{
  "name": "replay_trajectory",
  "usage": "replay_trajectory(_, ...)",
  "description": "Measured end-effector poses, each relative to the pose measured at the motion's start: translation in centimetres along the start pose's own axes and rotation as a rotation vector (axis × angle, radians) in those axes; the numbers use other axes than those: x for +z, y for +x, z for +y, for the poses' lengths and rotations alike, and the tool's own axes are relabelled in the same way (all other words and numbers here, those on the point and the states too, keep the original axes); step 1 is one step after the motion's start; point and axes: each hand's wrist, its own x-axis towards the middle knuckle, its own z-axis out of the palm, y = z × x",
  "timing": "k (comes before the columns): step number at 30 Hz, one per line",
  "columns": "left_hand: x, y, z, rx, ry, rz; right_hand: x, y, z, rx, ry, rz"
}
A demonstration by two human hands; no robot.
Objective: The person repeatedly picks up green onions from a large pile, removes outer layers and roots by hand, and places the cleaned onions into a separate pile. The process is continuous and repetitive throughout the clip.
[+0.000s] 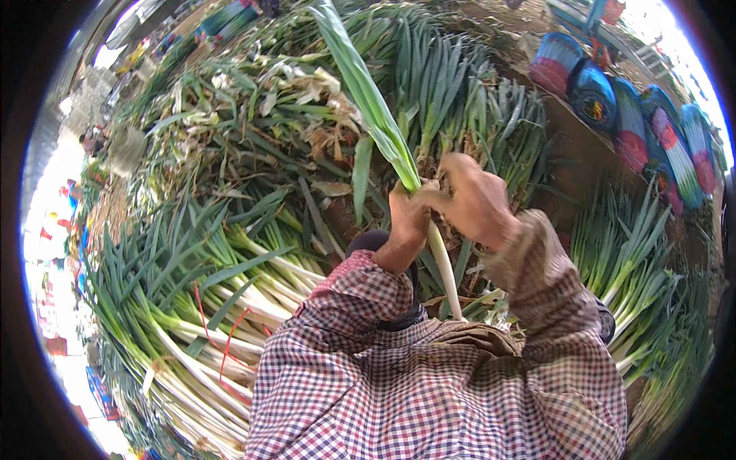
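My left hand [406, 221] is closed around a leek [444, 267] at the point where the white shank turns to green leaves. The leek stands slantwise before me, leaves pointing away and its pale lower end near my lap. Close against its right side is my right hand [480, 198], blurred, with bent fingers. The thumb side of that hand meets the leek beside my left hand; whether it pinches a leaf cannot be made out. Trimmed leaves and dry skins [287, 123] lie heaped beyond my hands.
To my left lies a pile of cleaned leeks [230, 305] with red string [223, 356] across it. Untrimmed leeks [437, 86] are stacked ahead, and more leeks [632, 276] lie at right. Several blue and pink bundles [595, 95] line the upper right.
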Motion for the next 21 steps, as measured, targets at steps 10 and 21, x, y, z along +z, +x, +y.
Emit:
replay_trajectory(10, 1.4, -0.5, -3.7, -0.121, -0.047, 0.014, 3.9, 0.4, 0.0, 0.457, 0.508, 0.228)
replay_trajectory(21, 1.0, -0.2, 0.5, -0.362, -0.209, -0.01, 2.7, -15.2, 15.3, 0.98, 0.112, -0.398)
